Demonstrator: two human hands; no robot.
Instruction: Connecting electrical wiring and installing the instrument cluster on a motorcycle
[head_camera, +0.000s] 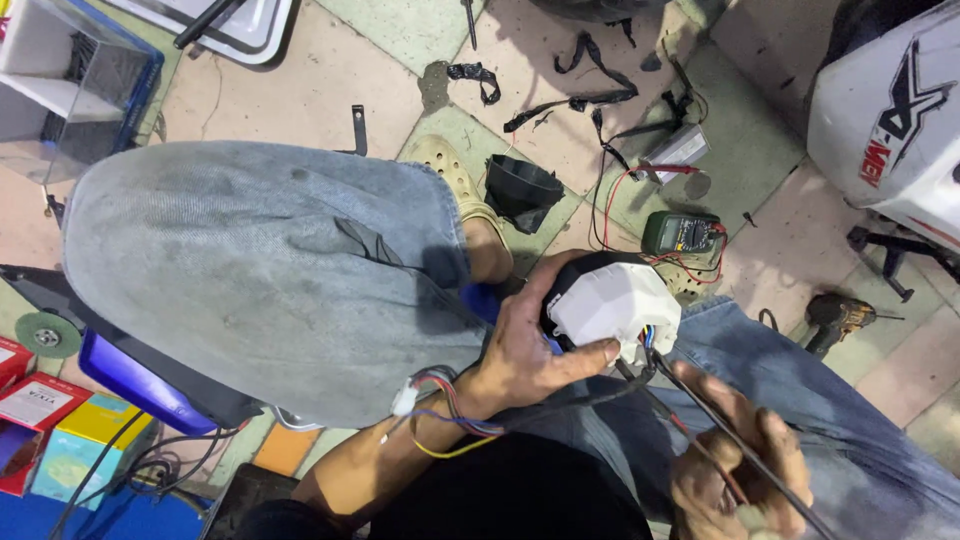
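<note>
The white plastic housing (612, 305) sits over the person's lap, clasped by the left hand (525, 350), thumb across its lower edge. It looks light, rigid and brittle; the body, not the trailing wires (440, 400), is the sound hold. The right hand (735, 465) is closed round a thin probe (720, 425), tip just below the thumb.

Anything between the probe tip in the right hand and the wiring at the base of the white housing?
Nothing visible. The thin probe in the right hand runs straight to the wires under the white housing, which the left hand grips.
</note>
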